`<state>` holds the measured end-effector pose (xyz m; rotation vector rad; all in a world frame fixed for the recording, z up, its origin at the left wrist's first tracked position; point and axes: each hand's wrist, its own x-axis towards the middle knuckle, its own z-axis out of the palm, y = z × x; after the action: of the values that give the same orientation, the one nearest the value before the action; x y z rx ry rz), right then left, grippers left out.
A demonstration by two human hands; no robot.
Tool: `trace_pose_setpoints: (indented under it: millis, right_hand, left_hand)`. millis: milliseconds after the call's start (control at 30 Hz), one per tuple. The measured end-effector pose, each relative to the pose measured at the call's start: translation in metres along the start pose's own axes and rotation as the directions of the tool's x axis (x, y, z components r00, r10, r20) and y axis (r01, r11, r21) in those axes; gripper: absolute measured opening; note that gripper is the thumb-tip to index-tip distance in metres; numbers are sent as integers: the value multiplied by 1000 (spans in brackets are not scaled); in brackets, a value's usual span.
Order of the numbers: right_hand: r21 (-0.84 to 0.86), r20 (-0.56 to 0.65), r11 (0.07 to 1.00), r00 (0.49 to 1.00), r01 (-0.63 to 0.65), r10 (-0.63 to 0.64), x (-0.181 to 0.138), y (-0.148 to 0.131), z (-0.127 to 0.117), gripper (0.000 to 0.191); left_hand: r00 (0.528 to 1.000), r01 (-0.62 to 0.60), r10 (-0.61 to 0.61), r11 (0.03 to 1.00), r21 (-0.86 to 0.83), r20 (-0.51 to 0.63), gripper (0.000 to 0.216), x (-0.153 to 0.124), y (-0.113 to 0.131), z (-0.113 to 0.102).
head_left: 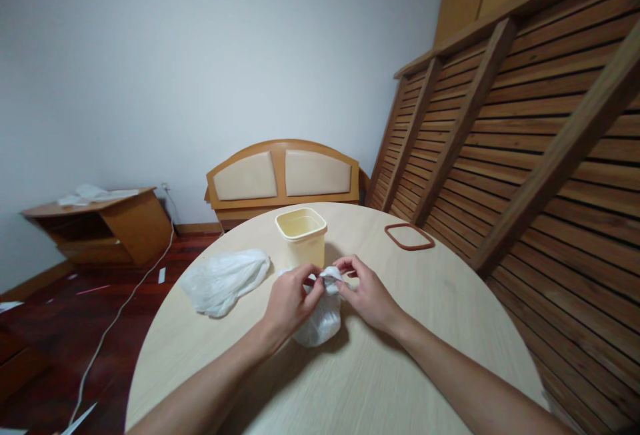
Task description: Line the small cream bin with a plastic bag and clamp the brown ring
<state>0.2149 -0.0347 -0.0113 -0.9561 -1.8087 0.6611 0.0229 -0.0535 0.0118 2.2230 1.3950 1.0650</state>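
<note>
A small white plastic bag sits on the round pale wooden table right in front of me. My left hand pinches the gathered top of this bag from the left. My right hand pinches the same bunched top from the right, fingers closed on the plastic. Just behind the hands stands an open cream square container, upright. A second, larger white plastic bag lies crumpled on the table to the left, untouched.
A reddish-brown square ring lies flat on the table at the back right. A slatted wooden frame leans along the right. A headboard stands against the far wall, a low wooden shelf at left, and a white cable crosses the floor.
</note>
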Motion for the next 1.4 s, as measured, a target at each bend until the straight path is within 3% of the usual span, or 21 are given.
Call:
trace_pose_setpoints:
  millis: [133, 233, 500, 700, 933, 1033, 1133, 1267, 1400]
  right_hand:
    - [-125, 51, 975, 982, 186, -181, -4, -4, -2, 45]
    - [-180, 105, 954, 969, 240, -224, -6, -9, 0, 50]
    - [-284, 123, 927, 968, 245, -218, -5, -15, 4, 31]
    - [-406, 174, 883, 969, 235, -177, -4, -15, 4, 23]
    - [-440, 217, 878, 971, 188, -99, -4, -11, 3, 20]
    - [-434, 180, 897, 984, 89, -11, -1, -7, -3, 18]
    - [-443, 84, 897, 996, 5, 36, 4, 2, -14, 20]
    - [-417, 14, 904, 995, 97, -100, 9, 15, -28, 38]
    - [-458, 105, 855, 970, 244, -220, 7, 12, -32, 55]
  left_hand:
    - [999, -38, 38, 999, -8, -6, 15, 0, 1, -1]
    - [993, -113, 112, 993, -33, -26, 15, 0, 3, -1]
    - [989, -148, 147, 987, -56, -19, 17, -3, 5, 2]
    - [975, -223, 223, 975, 1, -21, 12, -5, 7, 0]
    - [983, -184, 184, 983, 12, -4, 16, -4, 4, 1]
    - [986, -166, 165, 986, 33, 10, 16, -1, 0, -1]
    - [989, -144, 144, 989, 37, 26, 29, 0, -8, 1]
    - [991, -119, 116, 992, 34, 70, 41, -3, -22, 10]
    - [994, -97, 96, 995, 23, 52, 43, -4, -30, 19]
